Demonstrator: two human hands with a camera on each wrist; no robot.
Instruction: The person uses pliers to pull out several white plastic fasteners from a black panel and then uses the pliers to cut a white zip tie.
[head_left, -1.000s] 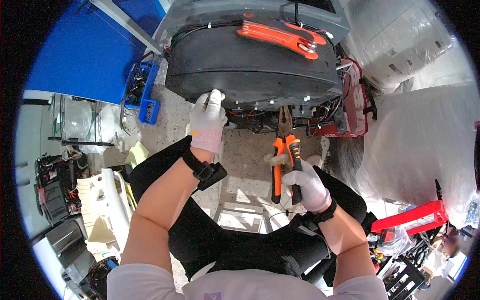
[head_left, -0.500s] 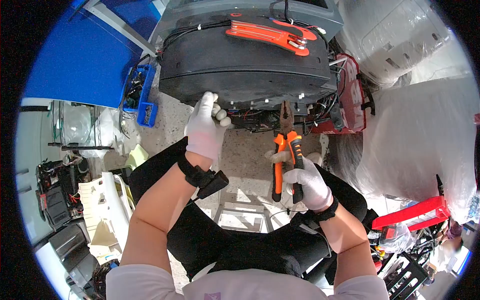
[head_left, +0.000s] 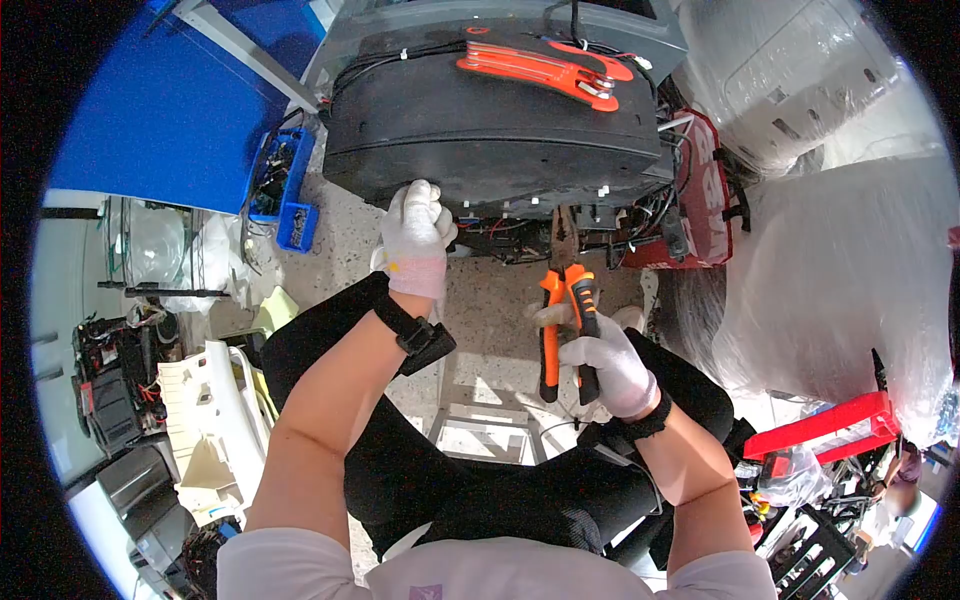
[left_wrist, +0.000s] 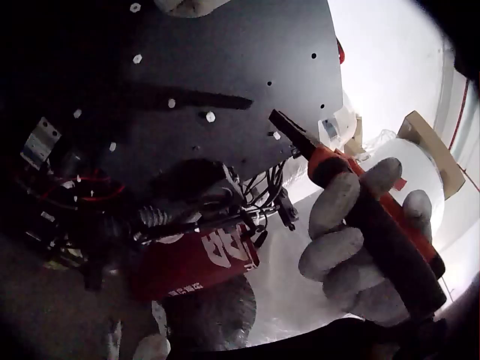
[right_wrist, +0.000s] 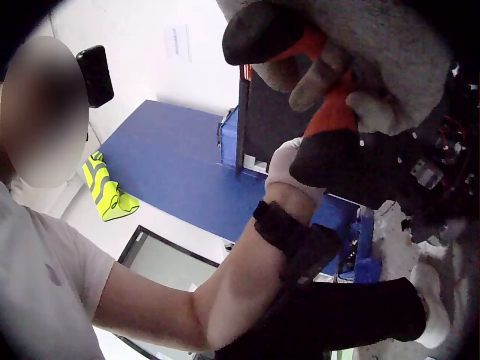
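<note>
Right grip [head_left: 612, 368] is gloved and wrapped round the handles of the pliers [head_left: 578, 285]; left grip [head_left: 412, 235] has its fingers bent at the lower edge of the black casing [head_left: 490, 150], and I cannot tell whether it pinches anything there. Leftmost, blue bins [head_left: 298, 160] of small parts lie just beside the blue worktop [head_left: 180, 110], perhaps so that pieces can be picked out without standing. Next comes the left grip, probably bracing the casing or feeling along its edge. On top of the casing lies an orange folding tool set [head_left: 540, 75], likely parked there for quick reach. White studs [head_left: 535, 201] line the casing's lower side. Further right, the pliers point forward from below, handles toward the body, presumably so that the nose meets the row of studs; whether it touches cannot be told. At the far right, large pieces stand in clear wrapping [head_left: 835, 270], presumably against scratches.
</note>
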